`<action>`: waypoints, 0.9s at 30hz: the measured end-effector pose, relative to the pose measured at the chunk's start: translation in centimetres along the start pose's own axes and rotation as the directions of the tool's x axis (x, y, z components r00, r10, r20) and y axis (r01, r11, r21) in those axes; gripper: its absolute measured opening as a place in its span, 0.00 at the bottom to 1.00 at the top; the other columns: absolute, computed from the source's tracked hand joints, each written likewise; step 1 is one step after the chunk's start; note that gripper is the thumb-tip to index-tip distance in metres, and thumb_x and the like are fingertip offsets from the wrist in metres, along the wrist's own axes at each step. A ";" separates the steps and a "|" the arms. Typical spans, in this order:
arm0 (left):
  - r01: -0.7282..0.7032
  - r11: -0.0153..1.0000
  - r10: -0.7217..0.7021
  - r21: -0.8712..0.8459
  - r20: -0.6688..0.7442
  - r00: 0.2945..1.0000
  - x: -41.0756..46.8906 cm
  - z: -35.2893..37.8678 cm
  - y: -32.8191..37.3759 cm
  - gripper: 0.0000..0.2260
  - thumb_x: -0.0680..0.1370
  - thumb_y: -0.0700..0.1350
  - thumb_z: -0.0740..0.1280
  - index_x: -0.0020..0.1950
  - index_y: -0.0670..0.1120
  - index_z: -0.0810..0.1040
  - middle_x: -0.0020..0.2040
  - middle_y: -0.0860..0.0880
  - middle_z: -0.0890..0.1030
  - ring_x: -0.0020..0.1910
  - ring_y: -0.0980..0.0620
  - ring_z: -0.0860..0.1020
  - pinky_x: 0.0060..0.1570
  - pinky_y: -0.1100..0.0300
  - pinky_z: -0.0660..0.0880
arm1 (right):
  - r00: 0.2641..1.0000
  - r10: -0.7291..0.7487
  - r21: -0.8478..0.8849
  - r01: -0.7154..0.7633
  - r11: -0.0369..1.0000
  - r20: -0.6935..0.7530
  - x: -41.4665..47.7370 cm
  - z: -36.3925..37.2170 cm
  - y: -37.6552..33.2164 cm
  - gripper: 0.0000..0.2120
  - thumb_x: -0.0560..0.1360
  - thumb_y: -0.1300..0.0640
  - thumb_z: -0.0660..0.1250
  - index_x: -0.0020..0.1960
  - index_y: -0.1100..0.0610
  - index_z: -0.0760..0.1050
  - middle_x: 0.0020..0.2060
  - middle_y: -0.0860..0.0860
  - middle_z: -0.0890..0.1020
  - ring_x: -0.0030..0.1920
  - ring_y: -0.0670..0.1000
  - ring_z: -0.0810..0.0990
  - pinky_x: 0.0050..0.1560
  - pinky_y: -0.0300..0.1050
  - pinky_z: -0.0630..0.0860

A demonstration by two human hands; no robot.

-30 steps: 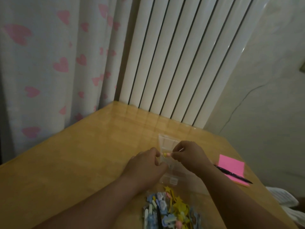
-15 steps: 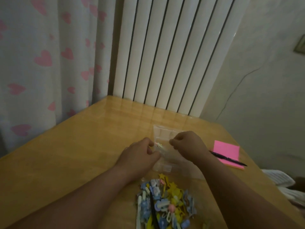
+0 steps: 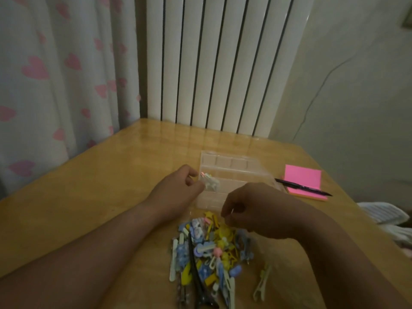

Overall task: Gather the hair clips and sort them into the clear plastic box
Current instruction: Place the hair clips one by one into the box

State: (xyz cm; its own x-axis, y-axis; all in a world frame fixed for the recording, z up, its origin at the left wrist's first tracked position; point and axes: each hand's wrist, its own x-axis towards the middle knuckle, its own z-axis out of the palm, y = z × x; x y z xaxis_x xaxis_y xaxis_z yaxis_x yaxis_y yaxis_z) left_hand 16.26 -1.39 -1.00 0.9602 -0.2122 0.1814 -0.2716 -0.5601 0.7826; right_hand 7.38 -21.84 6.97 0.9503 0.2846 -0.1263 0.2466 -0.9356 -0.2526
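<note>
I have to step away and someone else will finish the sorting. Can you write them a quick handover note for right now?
Left hand: pinches a small pale clip over the left side of the clear plastic box.
Right hand: fingers curled down at the far end of the pile of clips. I cannot tell whether it holds one.
Done: no other clip shows in the box.
Left: place the pale clip, then sort the whole pile, plus one loose clip lying apart on the pile's right.
</note>
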 end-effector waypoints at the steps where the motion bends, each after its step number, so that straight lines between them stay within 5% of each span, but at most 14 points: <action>1: -0.001 1.000 0.001 -0.001 0.002 1.000 0.0 0.0 0.0 0.18 0.83 0.58 0.66 0.70 0.52 0.75 0.51 0.55 0.80 0.50 0.53 0.80 0.53 0.51 0.78 | 1.000 -0.012 -0.009 0.012 1.000 0.019 -0.1 -0.1 0.0 0.09 0.81 0.47 0.70 0.59 0.44 0.84 0.50 0.41 0.83 0.48 0.41 0.81 0.50 0.38 0.79; 10: -0.010 1.000 0.010 -0.001 0.002 1.000 0.1 -0.1 -0.1 0.17 0.83 0.58 0.66 0.69 0.51 0.75 0.50 0.53 0.80 0.50 0.53 0.80 0.56 0.49 0.78 | 0.977 -0.099 0.066 0.088 0.994 0.190 -0.2 -0.2 0.4 0.11 0.80 0.52 0.72 0.60 0.41 0.83 0.53 0.42 0.83 0.52 0.45 0.82 0.56 0.47 0.82; 18: -0.007 1.000 0.007 -0.015 0.013 1.000 0.0 -0.1 0.1 0.17 0.83 0.56 0.66 0.69 0.51 0.75 0.49 0.54 0.80 0.48 0.53 0.80 0.52 0.51 0.77 | 0.968 -0.153 0.100 0.135 0.986 0.201 -0.3 -0.2 0.7 0.07 0.80 0.54 0.73 0.54 0.43 0.81 0.49 0.41 0.81 0.50 0.43 0.80 0.49 0.38 0.78; 27: -0.019 1.000 0.019 0.009 0.016 1.000 0.2 0.0 -0.4 0.17 0.83 0.59 0.65 0.69 0.55 0.74 0.49 0.57 0.81 0.48 0.56 0.80 0.50 0.51 0.78 | 0.992 -0.072 0.421 0.110 0.900 -0.105 -0.6 -1.5 2.5 0.07 0.81 0.58 0.72 0.54 0.46 0.82 0.44 0.47 0.85 0.42 0.45 0.83 0.43 0.39 0.80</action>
State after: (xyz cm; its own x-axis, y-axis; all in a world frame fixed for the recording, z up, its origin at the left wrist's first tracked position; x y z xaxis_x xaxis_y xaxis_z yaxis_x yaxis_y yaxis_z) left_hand 16.56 -1.21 -1.26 0.9538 -0.2355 0.1867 -0.2905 -0.5631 0.7736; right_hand 7.73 -24.66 7.80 0.9449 0.3272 -0.0062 0.2463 -0.7234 -0.6450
